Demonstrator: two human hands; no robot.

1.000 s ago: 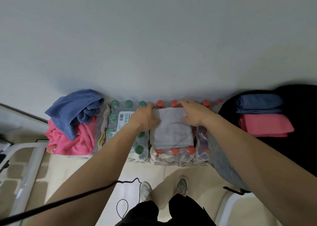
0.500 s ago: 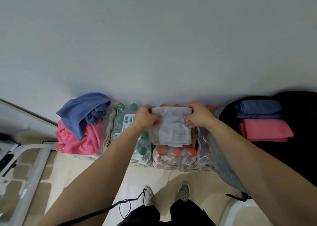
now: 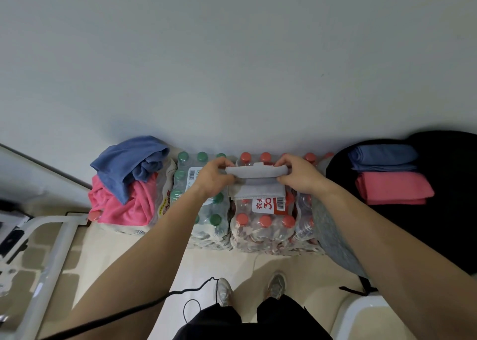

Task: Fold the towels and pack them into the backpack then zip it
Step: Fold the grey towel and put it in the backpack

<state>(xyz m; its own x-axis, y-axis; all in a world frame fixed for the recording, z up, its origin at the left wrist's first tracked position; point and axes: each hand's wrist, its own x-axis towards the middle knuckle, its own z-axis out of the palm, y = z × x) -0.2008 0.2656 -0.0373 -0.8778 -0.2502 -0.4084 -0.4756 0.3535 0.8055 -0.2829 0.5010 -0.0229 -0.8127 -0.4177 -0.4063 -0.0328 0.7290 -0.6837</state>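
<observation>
The left hand (image 3: pixel 213 175) and right hand (image 3: pixel 299 175) each pinch one end of the grey towel's (image 3: pixel 258 186) folded far edge. Its near edge rests on the red-capped bottle pack (image 3: pixel 263 226). At the right, the backpack (image 3: pixel 454 218) carries folded towels (image 3: pixel 387 174) on its far part, with bare black fabric nearer.

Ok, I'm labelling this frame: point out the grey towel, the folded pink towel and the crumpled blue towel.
grey towel (image 3: pixel 256 172): head view, its upper folded edge.
folded pink towel (image 3: pixel 392 187): head view, middle of top face.
crumpled blue towel (image 3: pixel 121 164): head view, its flat upper layer.
</observation>
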